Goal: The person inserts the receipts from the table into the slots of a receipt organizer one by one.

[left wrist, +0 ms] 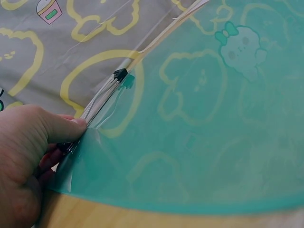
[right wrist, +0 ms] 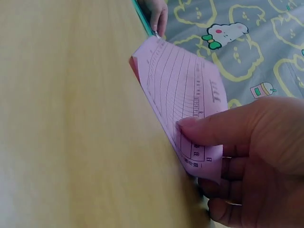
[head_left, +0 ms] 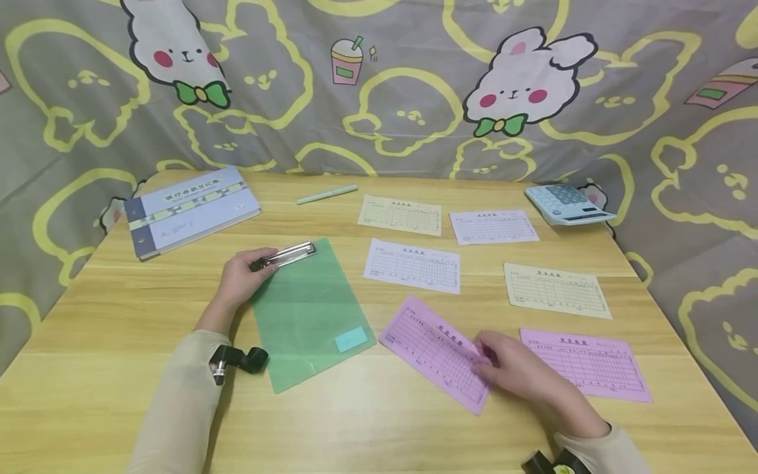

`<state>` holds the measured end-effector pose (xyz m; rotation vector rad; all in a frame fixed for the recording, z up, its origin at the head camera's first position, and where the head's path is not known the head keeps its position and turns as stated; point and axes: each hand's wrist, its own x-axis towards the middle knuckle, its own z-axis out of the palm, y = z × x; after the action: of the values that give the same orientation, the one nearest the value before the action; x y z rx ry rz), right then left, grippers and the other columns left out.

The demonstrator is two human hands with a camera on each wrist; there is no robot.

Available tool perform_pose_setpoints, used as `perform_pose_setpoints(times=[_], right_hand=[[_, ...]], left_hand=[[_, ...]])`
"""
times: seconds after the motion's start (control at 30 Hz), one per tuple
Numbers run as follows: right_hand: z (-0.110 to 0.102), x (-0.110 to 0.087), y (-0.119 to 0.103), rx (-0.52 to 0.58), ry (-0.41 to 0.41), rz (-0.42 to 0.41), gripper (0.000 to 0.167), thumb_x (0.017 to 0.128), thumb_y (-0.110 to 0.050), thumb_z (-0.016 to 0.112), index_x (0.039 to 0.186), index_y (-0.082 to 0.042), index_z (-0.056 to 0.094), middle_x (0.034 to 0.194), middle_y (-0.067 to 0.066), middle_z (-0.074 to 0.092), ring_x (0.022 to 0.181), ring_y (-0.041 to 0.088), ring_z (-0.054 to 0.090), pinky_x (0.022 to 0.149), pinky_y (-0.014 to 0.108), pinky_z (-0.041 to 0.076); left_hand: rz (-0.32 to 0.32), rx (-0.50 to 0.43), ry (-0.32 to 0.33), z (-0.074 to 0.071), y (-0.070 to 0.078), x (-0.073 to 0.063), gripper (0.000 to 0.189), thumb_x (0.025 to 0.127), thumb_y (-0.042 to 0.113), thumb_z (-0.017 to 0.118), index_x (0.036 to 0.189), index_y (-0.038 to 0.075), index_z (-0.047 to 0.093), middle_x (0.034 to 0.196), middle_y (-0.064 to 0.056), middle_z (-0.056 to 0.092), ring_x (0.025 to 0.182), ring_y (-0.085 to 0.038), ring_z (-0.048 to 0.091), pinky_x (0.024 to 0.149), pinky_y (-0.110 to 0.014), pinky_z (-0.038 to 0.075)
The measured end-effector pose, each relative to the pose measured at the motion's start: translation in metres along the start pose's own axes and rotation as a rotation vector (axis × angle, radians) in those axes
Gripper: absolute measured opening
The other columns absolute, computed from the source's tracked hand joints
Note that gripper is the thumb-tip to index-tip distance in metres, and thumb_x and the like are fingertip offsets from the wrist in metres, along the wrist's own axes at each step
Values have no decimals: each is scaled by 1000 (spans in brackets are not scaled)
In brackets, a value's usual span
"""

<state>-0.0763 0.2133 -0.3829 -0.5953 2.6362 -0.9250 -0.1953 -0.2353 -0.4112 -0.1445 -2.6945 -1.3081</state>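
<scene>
My left hand (head_left: 245, 273) grips the metal clip (head_left: 287, 255) at the top of a translucent green clipboard (head_left: 302, 306), thumb on top and fingers beneath in the left wrist view. A small blue-green label (head_left: 351, 339) sits at the board's lower right corner. Between the thumb and fingers of my right hand (head_left: 515, 365) is the right end of a pink printed form (head_left: 435, 352). In the right wrist view this pink form bends slightly, its far end pointing toward the clipboard. Another pink form (head_left: 592, 365) lies on the table just right of my right hand, partly behind it.
White forms (head_left: 411, 265) and cream forms (head_left: 556, 289) lie spread across the table's middle and right. A pale green pen (head_left: 328, 194) rests at the back, a blue ledger book (head_left: 192, 210) at back left, and a light-blue calculator (head_left: 568, 204) at back right. Patterned cloth (head_left: 403, 85) hangs behind.
</scene>
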Motion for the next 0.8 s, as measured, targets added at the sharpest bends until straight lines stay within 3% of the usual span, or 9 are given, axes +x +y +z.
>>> perform_pose_setpoints(times=[0.2, 0.47, 0.6, 0.7, 0.8], right_hand=[[-2, 3, 3, 48, -8, 27, 16, 76, -15, 64, 86, -9, 53, 68, -6, 50, 57, 8, 47, 50, 23, 41], [-6, 3, 10, 234, -16, -21, 28, 77, 0, 58, 105, -3, 55, 83, 2, 58, 65, 12, 54, 56, 25, 46], [-7, 3, 11, 269, 0, 4, 36, 80, -4, 56, 116, -3, 51, 88, 4, 59, 57, 14, 53, 48, 26, 46], [-7, 5, 12, 240, 39, 26, 33, 80, -6, 58, 112, -5, 52, 87, 3, 59, 59, 13, 53, 50, 25, 45], [-6, 6, 13, 211, 104, 54, 23, 77, -6, 61, 100, -6, 55, 82, 0, 58, 65, 13, 52, 56, 24, 44]], left_hand=[[0, 12, 3, -2, 1, -1, 29, 77, 4, 63, 105, -2, 59, 105, -20, 56, 102, -35, 46, 88, -46, 32], [1, 14, 1, -2, 1, -1, 29, 77, 5, 63, 105, -2, 59, 105, -20, 56, 102, -35, 47, 88, -46, 33], [-7, 6, 0, -1, 1, -1, 29, 77, 6, 63, 105, -2, 59, 105, -20, 56, 102, -34, 46, 88, -46, 32], [-17, 4, 0, -1, 1, 0, 29, 78, 7, 63, 105, -1, 59, 105, -20, 56, 102, -34, 46, 88, -46, 32], [-22, 8, -1, 0, 0, 1, 29, 78, 7, 63, 105, -1, 60, 105, -19, 56, 103, -34, 45, 88, -46, 31]])
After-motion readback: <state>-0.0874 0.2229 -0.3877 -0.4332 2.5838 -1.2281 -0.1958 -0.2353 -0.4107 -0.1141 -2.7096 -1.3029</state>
